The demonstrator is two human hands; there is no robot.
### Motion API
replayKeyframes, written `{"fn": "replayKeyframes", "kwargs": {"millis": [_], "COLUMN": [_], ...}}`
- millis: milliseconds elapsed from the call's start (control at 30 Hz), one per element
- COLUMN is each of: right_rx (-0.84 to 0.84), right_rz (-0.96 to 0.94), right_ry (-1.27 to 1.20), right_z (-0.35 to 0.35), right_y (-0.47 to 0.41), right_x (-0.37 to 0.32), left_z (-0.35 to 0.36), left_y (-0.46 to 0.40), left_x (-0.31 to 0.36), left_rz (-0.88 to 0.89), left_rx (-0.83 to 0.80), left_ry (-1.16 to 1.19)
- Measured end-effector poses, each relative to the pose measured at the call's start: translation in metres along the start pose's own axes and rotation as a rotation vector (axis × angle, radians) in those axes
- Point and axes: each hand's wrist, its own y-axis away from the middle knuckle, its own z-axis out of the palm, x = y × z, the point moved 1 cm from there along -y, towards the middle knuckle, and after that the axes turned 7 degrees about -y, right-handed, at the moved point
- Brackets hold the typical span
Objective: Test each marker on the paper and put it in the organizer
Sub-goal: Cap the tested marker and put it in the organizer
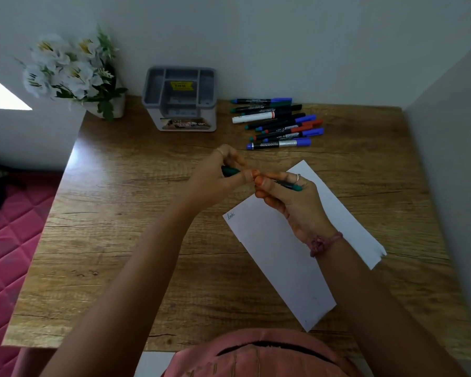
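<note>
Above the table's middle, my left hand (pixel 223 172) grips a green marker cap (pixel 230 171). My right hand (pixel 286 197) holds the green marker (pixel 291 185), whose dark barrel and green end stick out to the right. The two hands meet thumb to thumb over the top corner of the white paper (pixel 283 262). A small scribble (pixel 231 215) marks the paper's left corner. The grey organizer (pixel 180 97) stands at the back of the table, its compartments holding no markers that I can see. A pile of several markers (pixel 279 123) lies to its right.
A pot of white flowers (pixel 74 74) stands at the table's back left corner. Walls close off the back and right sides. A pink quilted surface (pixel 14 235) lies beyond the table's left edge. The wooden table (pixel 106 240) stretches left of the paper.
</note>
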Motion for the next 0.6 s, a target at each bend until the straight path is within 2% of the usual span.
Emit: {"fn": "replayKeyframes", "kwargs": {"millis": [100, 200, 267, 333, 467, 600], "right_rx": [0.020, 0.031, -0.017, -0.071, -0.136, -0.206], "right_rz": [-0.037, -0.043, -0.046, -0.076, -0.244, -0.383], "right_ry": [-0.083, -0.248, -0.324, -0.269, 0.054, 0.215], "right_z": [0.011, 0.028, 0.039, 0.048, 0.068, 0.095], "right_y": [-0.003, -0.009, -0.014, -0.020, -0.043, -0.080], "right_x": [0.000, 0.000, -0.002, -0.006, -0.022, -0.039], "left_z": [-0.003, -0.004, -0.006, -0.013, -0.046, -0.095], "left_y": [0.001, 0.002, 0.001, 0.000, -0.013, -0.037], "left_x": [0.001, 0.007, 0.011, 0.013, 0.016, 0.024], "left_rz": [-0.124, -0.253, -0.252, -0.203, -0.090, 0.025], "left_rx": [0.173, 0.269, 0.287, 0.328, 0.432, 0.568], "left_ry": [0.214, 0.676, 0.918, 0.923, 0.736, 0.640]}}
